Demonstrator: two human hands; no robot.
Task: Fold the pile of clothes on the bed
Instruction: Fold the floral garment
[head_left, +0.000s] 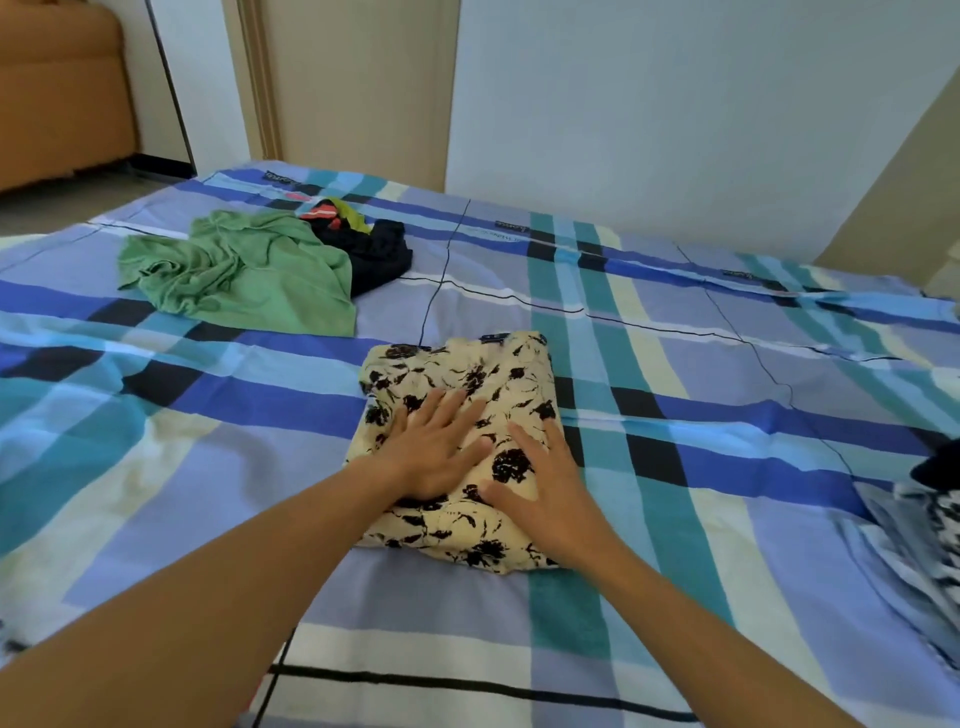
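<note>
Both hands lie flat with fingers spread, pinching nothing: the left hand (434, 452) and the right hand (545, 493) press side by side on the folded cream garment with black flowers (467, 374), which sits in the middle of the plaid bed sheet (727, 467). Farther back to the left, a crumpled green garment (239, 270) touches a heap of dark clothes (374, 249), and black-and-white patterned clothes (930, 519) lie at the right edge.
</note>
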